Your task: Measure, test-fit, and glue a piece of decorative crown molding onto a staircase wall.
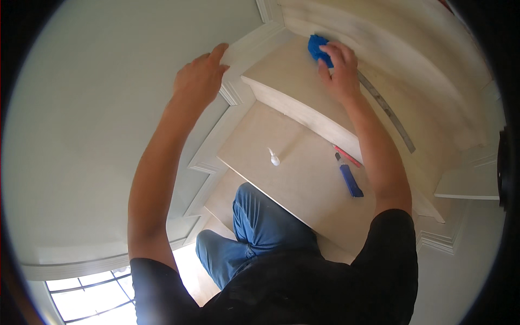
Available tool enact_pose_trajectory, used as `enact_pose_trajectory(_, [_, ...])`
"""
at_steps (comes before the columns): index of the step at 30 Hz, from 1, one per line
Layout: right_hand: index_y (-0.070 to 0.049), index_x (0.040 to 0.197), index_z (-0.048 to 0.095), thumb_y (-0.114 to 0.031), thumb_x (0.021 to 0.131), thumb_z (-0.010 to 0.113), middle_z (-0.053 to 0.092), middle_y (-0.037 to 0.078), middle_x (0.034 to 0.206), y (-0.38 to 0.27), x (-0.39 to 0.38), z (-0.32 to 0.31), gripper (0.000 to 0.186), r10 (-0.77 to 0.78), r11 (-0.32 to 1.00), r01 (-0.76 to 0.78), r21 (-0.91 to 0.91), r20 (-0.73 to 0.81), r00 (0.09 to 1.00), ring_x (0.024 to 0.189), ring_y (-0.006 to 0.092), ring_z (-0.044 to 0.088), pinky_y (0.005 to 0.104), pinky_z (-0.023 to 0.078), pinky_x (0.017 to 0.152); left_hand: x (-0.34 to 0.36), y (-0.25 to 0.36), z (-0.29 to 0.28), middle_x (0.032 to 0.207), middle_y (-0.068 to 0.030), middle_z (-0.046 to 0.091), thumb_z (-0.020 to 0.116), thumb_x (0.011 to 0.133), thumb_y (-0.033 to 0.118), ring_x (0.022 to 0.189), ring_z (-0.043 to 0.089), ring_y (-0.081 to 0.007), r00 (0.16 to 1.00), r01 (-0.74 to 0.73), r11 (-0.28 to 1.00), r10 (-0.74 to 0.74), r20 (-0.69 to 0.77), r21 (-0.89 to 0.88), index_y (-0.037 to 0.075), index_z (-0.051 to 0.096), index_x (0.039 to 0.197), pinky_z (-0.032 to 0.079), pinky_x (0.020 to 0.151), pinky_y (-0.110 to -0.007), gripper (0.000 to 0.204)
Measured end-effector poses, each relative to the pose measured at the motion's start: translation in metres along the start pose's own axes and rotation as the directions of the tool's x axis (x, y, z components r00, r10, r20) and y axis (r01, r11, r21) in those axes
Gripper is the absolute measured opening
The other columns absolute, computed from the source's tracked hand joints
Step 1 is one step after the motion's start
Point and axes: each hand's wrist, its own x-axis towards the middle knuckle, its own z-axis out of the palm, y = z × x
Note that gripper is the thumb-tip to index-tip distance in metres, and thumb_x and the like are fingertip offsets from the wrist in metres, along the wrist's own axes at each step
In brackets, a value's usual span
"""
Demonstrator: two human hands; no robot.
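My left hand (200, 78) is raised at the grey wall panel beside its white moulding (254, 40). Its index finger and thumb are stretched apart, with nothing held. On the upper stair tread, my right hand (342, 70) has its thumb and curved fingers around the near side of a crumpled blue cloth (315, 44). Along that tread, beside my right forearm, lies a long thin metal ruler (390, 111). On the tread below are a blue utility knife (351, 180), a red pencil (348, 156) and a small white nozzle-like piece (274, 158).
Pale stair treads (254, 135) climb away from me, with stepped white trim along the left wall. The upper step's front edge (303, 111) juts out below my right hand. My jeans-clad knees (271, 216) are at the lower tread. A barred window (92, 292) is at lower left.
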Motion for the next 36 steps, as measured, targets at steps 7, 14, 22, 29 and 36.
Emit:
enact_pose_trajectory(7, [-0.014,0.126,0.064,-0.011,0.085,0.073,0.055,0.01,0.132,0.017,0.013,0.005,0.042,0.079,0.997,-0.075,0.027,-0.178,0.981,0.12,0.0315,0.056,0.0483,0.045,0.104,0.048,0.014,0.047,0.096,-0.0111,0.07,0.058,0.104,0.022,0.084,0.071,-0.0335,0.992,-0.123,0.978,0.121,0.02,0.169,0.027,0.055,0.145,0.058,0.071,-0.045,0.042])
enact_pose_trajectory(14, [-0.013,0.125,0.065,-0.008,0.083,0.071,0.055,0.011,0.131,0.013,0.013,0.01,0.043,0.075,0.996,-0.066,0.063,-0.151,0.986,0.119,0.0315,0.056,0.0484,0.046,0.103,0.06,0.015,0.069,0.103,-0.0118,0.063,0.06,0.103,0.022,0.089,0.07,-0.0327,0.999,-0.037,0.98,0.031,0.038,0.197,0.027,0.058,0.144,0.059,0.078,-0.046,0.042])
enact_pose_trajectory(22, [-0.012,0.128,0.06,-0.007,0.086,0.071,0.056,0.012,0.132,0.006,0.014,0.005,0.044,0.08,0.995,-0.07,0.072,-0.141,0.987,0.123,0.0341,0.055,0.0478,0.045,0.105,0.066,0.009,0.077,0.111,-0.0149,0.06,0.054,0.106,0.022,0.1,0.068,-0.0308,0.996,-0.077,0.964,0.064,0.058,0.253,0.023,0.053,0.148,0.059,0.082,-0.045,0.043])
enact_pose_trajectory(29, [-0.012,0.127,0.062,-0.005,0.084,0.07,0.055,0.011,0.132,0.006,0.009,0.008,0.044,0.085,0.995,-0.077,0.071,-0.125,0.988,0.124,0.0323,0.055,0.0472,0.044,0.106,0.057,0.012,0.103,0.109,-0.016,0.06,0.058,0.099,0.012,0.095,0.069,-0.0293,0.98,-0.197,0.918,0.192,0.048,0.344,0.01,0.05,0.148,0.061,0.076,-0.04,0.049])
enact_pose_trajectory(36, [-0.012,0.124,0.063,-0.005,0.083,0.07,0.054,0.01,0.132,0.005,0.014,0.009,0.042,0.111,0.99,-0.102,0.098,-0.084,0.99,0.119,0.0304,0.059,0.0461,0.045,0.105,0.064,0.012,0.111,0.104,-0.0163,0.061,0.061,0.093,0.005,0.086,0.068,-0.0264,0.956,-0.271,0.865,0.295,0.01,0.421,0.001,0.05,0.145,0.06,0.073,-0.036,0.053])
